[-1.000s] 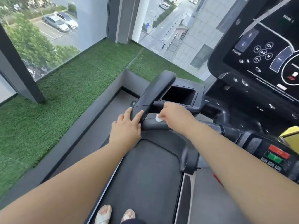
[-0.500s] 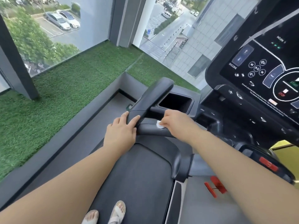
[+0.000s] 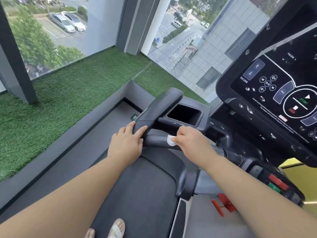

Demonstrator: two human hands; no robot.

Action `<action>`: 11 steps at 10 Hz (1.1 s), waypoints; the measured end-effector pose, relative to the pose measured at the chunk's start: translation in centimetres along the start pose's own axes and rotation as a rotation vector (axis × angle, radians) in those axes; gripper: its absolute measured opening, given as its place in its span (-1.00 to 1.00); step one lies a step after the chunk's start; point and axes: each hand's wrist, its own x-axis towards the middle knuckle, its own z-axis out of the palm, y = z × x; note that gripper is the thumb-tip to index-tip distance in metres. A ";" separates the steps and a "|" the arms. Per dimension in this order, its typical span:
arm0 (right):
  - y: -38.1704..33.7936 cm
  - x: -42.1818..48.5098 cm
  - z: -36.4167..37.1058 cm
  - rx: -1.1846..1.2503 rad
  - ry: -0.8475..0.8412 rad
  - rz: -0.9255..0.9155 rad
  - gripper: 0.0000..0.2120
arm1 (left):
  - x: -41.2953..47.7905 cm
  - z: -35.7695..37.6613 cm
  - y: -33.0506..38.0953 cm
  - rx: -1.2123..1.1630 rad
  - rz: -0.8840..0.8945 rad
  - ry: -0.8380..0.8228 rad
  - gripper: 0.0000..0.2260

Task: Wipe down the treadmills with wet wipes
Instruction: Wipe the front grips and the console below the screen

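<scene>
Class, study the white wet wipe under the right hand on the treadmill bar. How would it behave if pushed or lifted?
Probably floppy: the wet wipe is bunched under the right hand, moulded to the round bar. Likely light, since fingertips alone pin it. If damp, it should slide along the smooth bar yet may cling when lifted.

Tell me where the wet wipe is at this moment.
Head view, just right of centre: the wet wipe is pinched by the right hand against the front crossbar, beside the left hand gripping the side handrail and below the cup holder.
</scene>
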 end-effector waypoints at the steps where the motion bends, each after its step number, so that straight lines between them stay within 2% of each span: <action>1: -0.1 0.7 -0.1 0.048 0.085 0.058 -0.88 | 0.1 0.0 0.0 -0.003 0.000 -0.002 -0.57; 2: -2.2 2.4 1.1 0.071 0.102 0.039 -0.92 | 0.2 0.1 0.0 -0.008 0.005 0.000 -0.57; 3: -3.2 2.6 1.6 -0.041 0.037 -0.012 -0.77 | 0.1 0.1 -0.1 -0.010 0.005 -0.001 -0.57; 4: -1.5 1.4 0.5 0.001 0.036 0.011 -0.81 | 0.1 0.1 -0.2 -0.016 0.008 0.005 -0.57; 6: 0.5 1.8 -2.3 0.200 -0.035 0.393 -0.79 | 0.1 0.2 -0.1 0.001 0.007 0.005 -0.57; 7: -1.6 4.7 -0.5 0.188 -0.054 0.301 -0.76 | 0.1 0.1 0.0 -0.008 0.002 0.006 -0.57; 8: -3.7 6.9 1.9 -0.010 -0.272 0.193 -0.71 | 0.1 0.1 -0.1 -0.020 0.001 0.005 -0.57; 9: -3.0 7.3 1.4 -0.092 -0.365 0.200 -0.69 | 0.1 0.1 -0.1 -0.019 0.000 0.001 -0.57; 10: 0.1 6.7 -0.4 -0.146 -0.541 0.271 -0.69 | 0.1 0.1 0.0 -0.014 0.003 0.003 -0.57; 11: 1.6 6.4 -1.8 0.066 -0.520 0.369 -0.78 | 0.1 0.0 0.1 -0.006 0.002 0.009 -0.57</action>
